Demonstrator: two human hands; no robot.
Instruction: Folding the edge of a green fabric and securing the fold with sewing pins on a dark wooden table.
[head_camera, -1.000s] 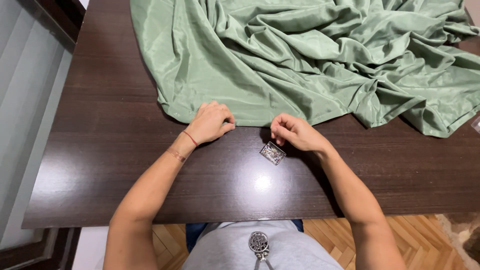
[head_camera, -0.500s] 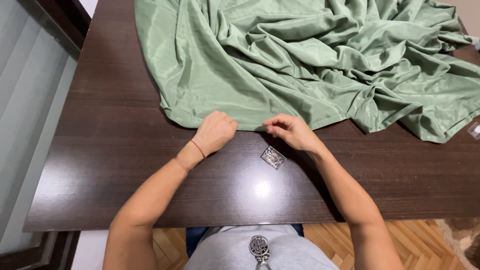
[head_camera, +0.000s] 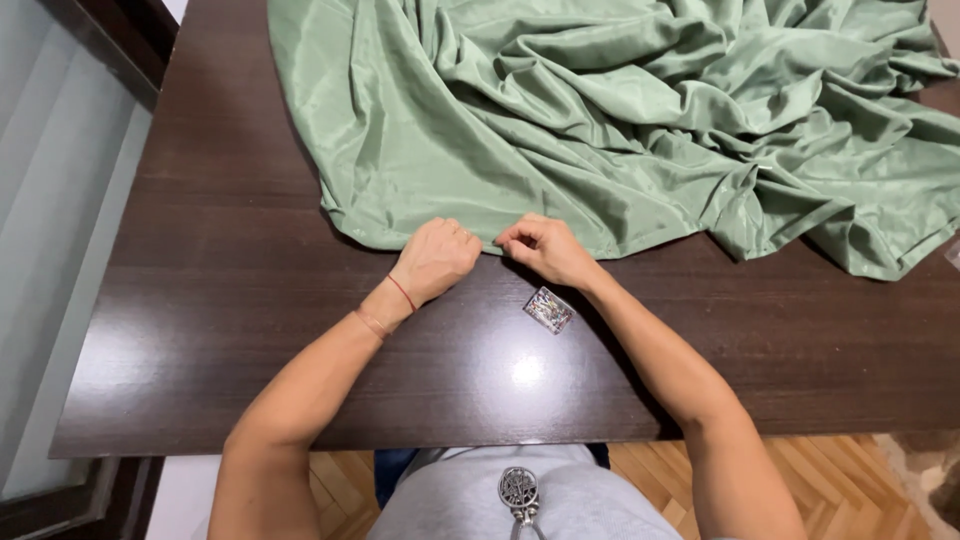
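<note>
— Dark wood, that tabletop (head_camera: 200, 330), glossy enough to throw the ceiling light back near its front edge. Herringbone floor (head_camera: 830, 480) showing below it. What's nearest the person?

— A round metal pendant (head_camera: 519, 490) hanging over the grey shirt (head_camera: 470, 500), right at the front edge. Just beyond, on bare wood, a small clear box of pins (head_camera: 548, 309), lying tilted, apart from the cloth.

— And the hands?

— Both are at the near hem of the green fabric (head_camera: 600, 130). The left hand (head_camera: 438, 258) is loosely curled, knuckles up, fingertips resting on the hem; two thin bands sit at that wrist. The right hand (head_camera: 545, 248) has its fingers drawn together in a pinch on the hem, just beside the left. Whether a pin sits in that pinch, I can't tell.

— Anything shifted just now?

— Yes. A second ago the hands sat a little farther apart and the right one was almost over the pin box. Now they've closed in on one spot of the hem, nearly touching, and the box lies clear behind the right wrist. To my eye, the attention has gone from the box to the edge of the cloth.

— And farther back?

— The fabric heaps in deep folds toward the far right corner, spilling past the right edge.
</note>
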